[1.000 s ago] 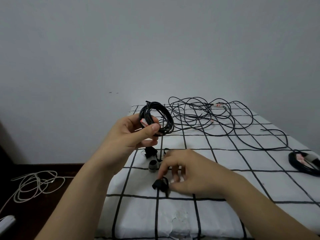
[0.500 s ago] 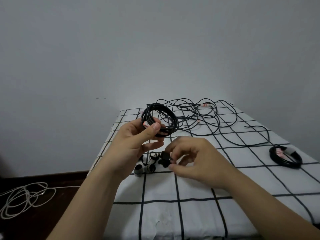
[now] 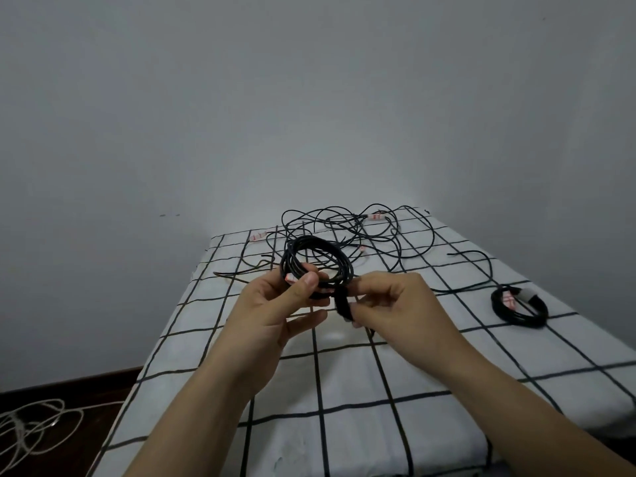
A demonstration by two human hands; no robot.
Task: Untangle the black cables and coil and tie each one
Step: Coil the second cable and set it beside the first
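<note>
My left hand (image 3: 275,304) pinches a coiled black cable (image 3: 315,261) between thumb and fingers, holding it upright above the checked bed. My right hand (image 3: 395,304) holds a black strap tie (image 3: 344,304) pressed against the coil's lower right side. Behind them a tangle of loose black cables (image 3: 354,232) with red-and-white tagged ends spreads over the far part of the bed. A finished coil (image 3: 519,306) with a pale band lies at the right.
The bed (image 3: 344,390) has a white cover with a black grid and drops off at its left edge. A pale cable (image 3: 31,428) lies in loops on the dark floor at the lower left. A grey wall stands behind.
My right hand picked the black tie up from the bed and brought it to the coil. The spare ties on the bed are now hidden behind my hands.
</note>
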